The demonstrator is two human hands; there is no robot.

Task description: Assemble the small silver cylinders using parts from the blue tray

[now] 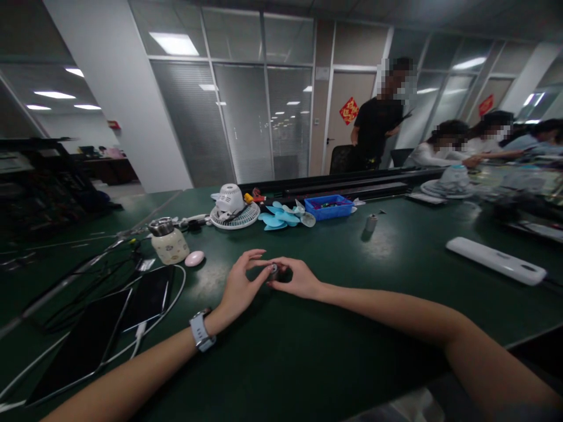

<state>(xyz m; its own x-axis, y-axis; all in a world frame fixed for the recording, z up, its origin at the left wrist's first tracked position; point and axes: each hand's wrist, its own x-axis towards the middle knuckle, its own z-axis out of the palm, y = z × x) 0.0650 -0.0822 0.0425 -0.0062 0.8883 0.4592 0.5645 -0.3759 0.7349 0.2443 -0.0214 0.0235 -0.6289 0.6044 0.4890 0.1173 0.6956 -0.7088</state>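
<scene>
A small dark metal cylinder [274,272] is held low over the green table, between my two hands. My left hand [244,278], with a watch on its wrist, has its thumb and a fingertip at the cylinder's left side and top; its other fingers are stretched out. From the other side, my right hand [301,277] pinches the cylinder between thumb and curled fingers. Those fingers hide part of it. Farther off to the right, a similar silver cylinder [370,223] stands upright on the table.
Left are a floral bottle [168,241], a pink oval object [194,258], a tablet [83,343], a phone [147,298] and cables. Ahead lie a white fan part [230,199], blue fan blades [279,217] and a blue bin [329,214]. A white elongated device [496,260] lies right. Several people are beyond.
</scene>
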